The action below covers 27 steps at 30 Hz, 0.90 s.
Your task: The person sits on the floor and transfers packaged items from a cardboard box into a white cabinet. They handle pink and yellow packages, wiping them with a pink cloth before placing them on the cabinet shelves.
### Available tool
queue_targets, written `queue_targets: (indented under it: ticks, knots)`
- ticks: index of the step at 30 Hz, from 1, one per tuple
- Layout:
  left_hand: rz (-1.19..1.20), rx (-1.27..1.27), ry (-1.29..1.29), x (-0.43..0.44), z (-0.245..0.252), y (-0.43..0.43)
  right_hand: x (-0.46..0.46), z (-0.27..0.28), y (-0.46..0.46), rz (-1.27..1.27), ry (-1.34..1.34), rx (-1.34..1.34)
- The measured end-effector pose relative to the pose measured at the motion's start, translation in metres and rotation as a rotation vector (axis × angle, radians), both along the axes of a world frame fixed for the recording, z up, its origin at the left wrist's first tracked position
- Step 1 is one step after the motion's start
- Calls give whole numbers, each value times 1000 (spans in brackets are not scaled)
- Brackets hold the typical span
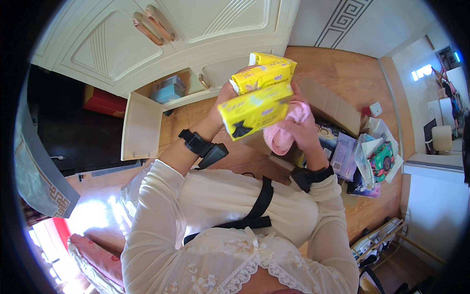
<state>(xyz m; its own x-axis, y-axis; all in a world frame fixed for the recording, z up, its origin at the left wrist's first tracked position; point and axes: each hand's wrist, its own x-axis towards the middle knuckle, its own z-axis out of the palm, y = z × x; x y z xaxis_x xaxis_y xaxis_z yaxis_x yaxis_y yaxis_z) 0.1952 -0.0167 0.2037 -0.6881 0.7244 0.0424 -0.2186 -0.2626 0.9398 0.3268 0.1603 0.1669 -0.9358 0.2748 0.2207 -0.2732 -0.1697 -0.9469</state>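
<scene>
Several yellow soft packs, apparently tissues, are stacked in front of me: a rear pack (271, 58), a middle pack (266, 75) and a front pack (257, 110) that is slightly blurred. My left hand (226, 94) grips the stack from its left side, its fingers mostly hidden behind the packs. A bunched pink cloth (277, 136) is held in my right hand (304, 128), whose upper fingers meet the right end of the packs. Below both hands, an open cardboard box (330, 106) on the floor is partly covered by my right arm.
White cabinets (220, 40) stand ahead; one low door (141, 128) hangs open beside a compartment holding a light-blue box (169, 92). Right of the carton lie a purple packet (343, 156) and a plastic bag (391, 136). A metal rack (378, 239) stands at lower right.
</scene>
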Motion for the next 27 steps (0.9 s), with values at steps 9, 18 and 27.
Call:
queue_targets:
  ticks: [9,18,27]
  knots:
    - [187,-61,-130,12,4,7,1,20,-38,-249,55,826]
    - [139,39,-316,14,9,8,6,22,-34,95,89,563]
    - [75,18,-323,11,6,7,16,16,-16,409,-277,116]
